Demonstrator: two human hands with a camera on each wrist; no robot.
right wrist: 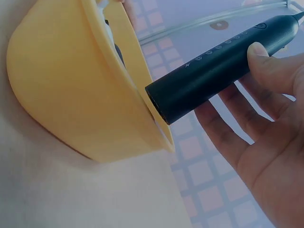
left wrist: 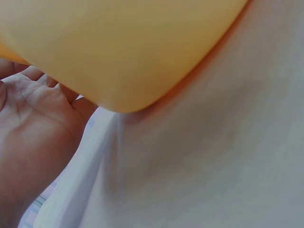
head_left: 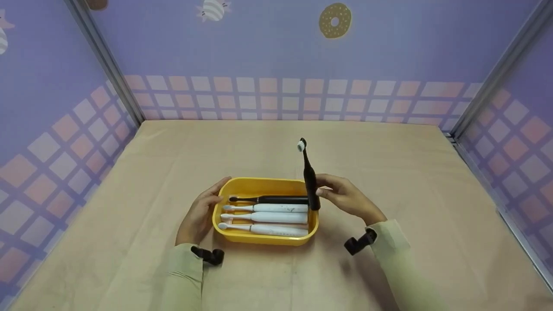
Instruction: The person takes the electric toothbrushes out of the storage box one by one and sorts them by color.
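Observation:
A black electric toothbrush stands nearly upright over the right end of a yellow plastic bin, its brush head at the top. My right hand pinches its handle between thumb and fingers. In the right wrist view, the handle's base overlaps the bin's rim, and a row of small icons runs along the handle. My left hand grips the bin's left end, fingers at the far corner and thumb at the rim. Inside lie another black toothbrush and three white ones, side by side, heads to the left.
The bin rests on a table with a beige cloth. Purple walls with a checkered band enclose the back and both sides. Black wrist cameras sit on both sleeves.

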